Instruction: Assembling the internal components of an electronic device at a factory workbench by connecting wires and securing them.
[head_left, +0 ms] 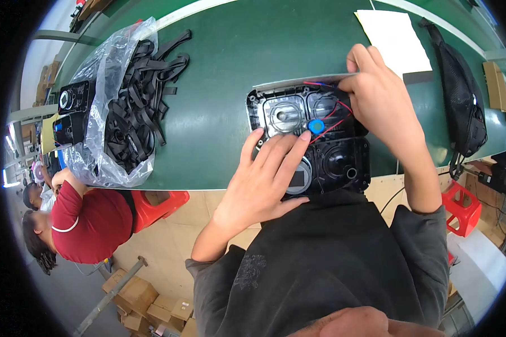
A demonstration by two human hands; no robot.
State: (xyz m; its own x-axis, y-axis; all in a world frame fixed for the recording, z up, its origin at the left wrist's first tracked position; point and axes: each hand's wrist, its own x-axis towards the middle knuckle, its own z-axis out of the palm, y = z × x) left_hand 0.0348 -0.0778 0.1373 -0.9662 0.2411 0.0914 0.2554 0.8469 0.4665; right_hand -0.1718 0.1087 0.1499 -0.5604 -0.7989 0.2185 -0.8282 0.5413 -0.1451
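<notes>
An opened black plastic housing point(256, 106) lies at the table's near edge, its inside facing up, with moulded round recesses and thin red wires point(329, 130). A blue round component point(316, 126) sits near its middle. My left hand point(267, 177) rests over the lower left of the housing with fingers stretched out, one fingertip beside the blue component. A grey round part point(302, 177) shows partly from beneath that hand. My right hand point(376, 90) is closed in a pinch at the housing's upper right, where wires run to the fingertips. What it grips is hidden.
Black straps point(132, 106) lie heaped on a clear plastic bag point(104, 101) at left, beside more black housings point(73, 98). White paper point(396, 42) and a black bag point(458, 101) lie at right. Red stools point(461, 210) flank me; a person in red point(95, 224) sits at left.
</notes>
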